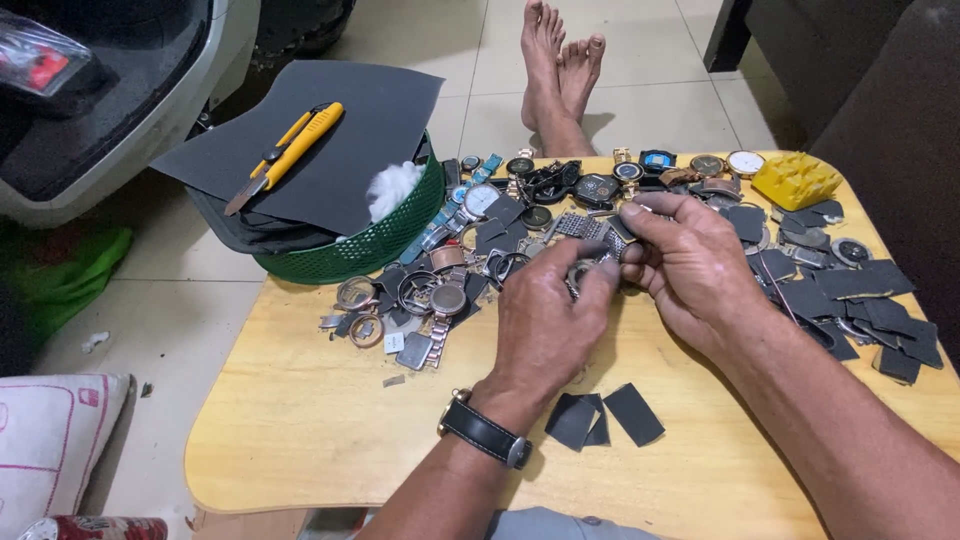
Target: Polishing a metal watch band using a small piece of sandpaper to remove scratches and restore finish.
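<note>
My left hand [548, 315] and my right hand [688, 262] meet over the middle of a low wooden table [300, 420]. Together they grip a metal wristwatch [588, 262] with a link band; the left fingers pinch its round case, the right fingers hold the band. A black-strapped watch is on my left wrist. Many loose watches and watch parts [440, 290] lie spread across the far half of the table, just beyond my hands.
A green basket [375, 240] at the table's left holds cotton, dark sheets and a yellow utility knife [290, 150]. Dark sandpaper pieces [605, 415] lie near my wrist and at the right [860, 300]. A yellow block [795, 180] sits far right. Bare feet [560, 60] rest beyond.
</note>
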